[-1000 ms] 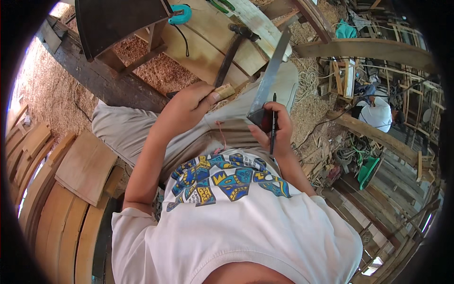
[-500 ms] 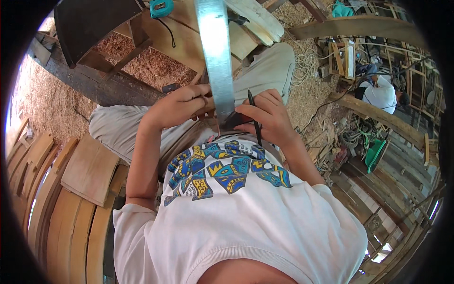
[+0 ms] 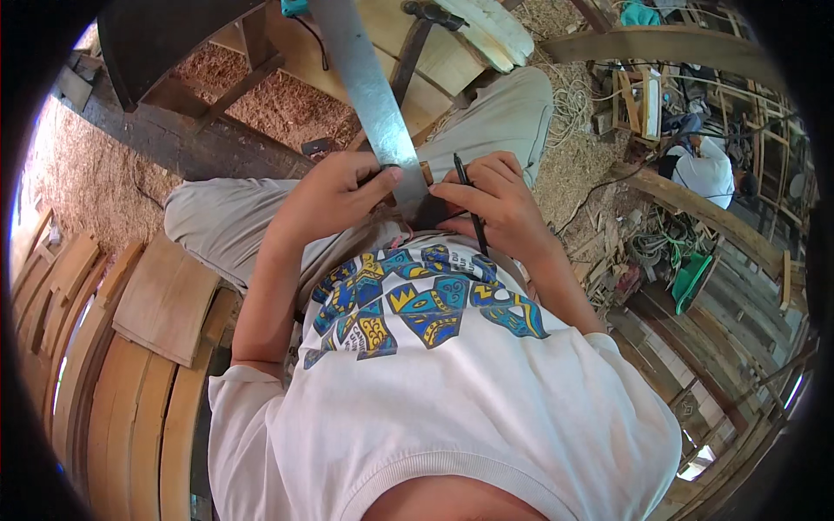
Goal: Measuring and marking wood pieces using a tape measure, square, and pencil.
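A long, flat, shiny metal blade (image 3: pixel 369 95) stands slanted over my lap, its upper end leaning left. My left hand (image 3: pixel 334 193) is closed on its lower part, thumb lying across the face. Beside the blade's right edge, a small brown wooden piece (image 3: pixel 426 172) shows. My right hand (image 3: pixel 499 198) is closed around a slim black pen-like stick (image 3: pixel 470 200), point upward, while its fingertips meet the blade's right edge. Something dark (image 3: pixel 430 213) at the blade's lower end lies partly under those fingers; I cannot tell its kind.
A hammer (image 3: pixel 417 43) lies on pale boards (image 3: pixel 447 61) ahead. A teal tool (image 3: pixel 294 8) with a black strap sits left of the blade. Wood shavings (image 3: pixel 304 113) cover the ground. Stacked planks (image 3: pixel 130 399) stand at left. Another person (image 3: pixel 704 169) sits at far right.
The blade's upper end has swung left, uncovering the hammer. My left thumb now lies on the blade's face, and that hand has shifted right. The stick remains in my right hand.
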`<state>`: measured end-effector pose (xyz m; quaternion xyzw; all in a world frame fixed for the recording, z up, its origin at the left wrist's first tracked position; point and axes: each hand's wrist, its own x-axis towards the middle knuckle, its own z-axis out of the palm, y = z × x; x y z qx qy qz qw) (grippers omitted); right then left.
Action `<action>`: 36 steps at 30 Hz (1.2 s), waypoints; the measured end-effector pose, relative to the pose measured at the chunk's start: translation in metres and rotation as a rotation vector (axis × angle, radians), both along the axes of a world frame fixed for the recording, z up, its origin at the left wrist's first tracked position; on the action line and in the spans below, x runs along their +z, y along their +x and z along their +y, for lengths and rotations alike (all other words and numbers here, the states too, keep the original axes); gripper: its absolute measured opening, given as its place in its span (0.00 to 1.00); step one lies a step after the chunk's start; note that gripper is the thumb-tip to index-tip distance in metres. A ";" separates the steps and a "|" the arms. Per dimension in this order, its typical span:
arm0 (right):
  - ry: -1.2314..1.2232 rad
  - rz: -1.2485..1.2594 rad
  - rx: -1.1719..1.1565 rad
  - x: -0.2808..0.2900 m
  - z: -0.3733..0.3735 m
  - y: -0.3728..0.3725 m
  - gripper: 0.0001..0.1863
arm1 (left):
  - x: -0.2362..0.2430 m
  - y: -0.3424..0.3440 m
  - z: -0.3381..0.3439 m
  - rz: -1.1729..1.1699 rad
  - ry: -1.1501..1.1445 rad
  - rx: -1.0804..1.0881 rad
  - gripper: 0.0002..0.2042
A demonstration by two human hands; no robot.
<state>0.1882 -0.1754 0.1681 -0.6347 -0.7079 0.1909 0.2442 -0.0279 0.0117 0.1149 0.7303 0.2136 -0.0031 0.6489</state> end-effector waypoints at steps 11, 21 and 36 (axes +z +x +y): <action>0.023 0.090 -0.029 -0.005 -0.003 -0.002 0.29 | -0.002 0.001 -0.025 -0.013 0.021 0.152 0.12; -0.013 0.126 0.013 -0.004 -0.004 -0.002 0.27 | -0.004 -0.006 -0.022 -0.027 -0.035 0.126 0.11; -0.060 0.159 0.048 0.006 -0.004 0.004 0.29 | 0.002 -0.011 -0.025 0.075 -0.008 0.111 0.12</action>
